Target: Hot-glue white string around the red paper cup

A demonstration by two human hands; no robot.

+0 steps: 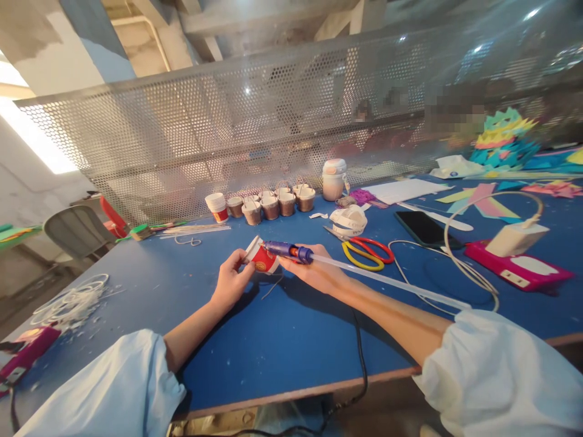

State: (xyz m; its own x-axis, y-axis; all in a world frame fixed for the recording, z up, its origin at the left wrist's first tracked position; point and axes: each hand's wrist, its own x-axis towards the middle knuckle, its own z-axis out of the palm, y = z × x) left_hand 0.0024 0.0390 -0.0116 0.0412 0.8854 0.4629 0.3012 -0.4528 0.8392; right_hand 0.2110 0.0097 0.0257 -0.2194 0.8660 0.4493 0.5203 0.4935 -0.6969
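Note:
My left hand [233, 280] is closed on a red and white paper cup [265, 261], which is tilted over the middle of the blue table. In my right hand [319, 270] is a blue hot glue gun [285, 249], its nozzle at the side of the cup near the rim. A long translucent glue stick [392, 282] sticks out of the gun's back, over my right forearm. A thin, dark strand [272, 287] hangs below the cup. Whether the nozzle touches the cup I cannot tell.
Several brown-wrapped cups [269, 208] and a stack of paper cups [217, 207] stand at the back. Scissors [368, 252], a ribbon roll [348, 221], a phone [423, 228] and a pink power strip [514, 267] with cables lie right. White cord [73, 297] lies left. A perforated metal screen [182, 133] rises behind.

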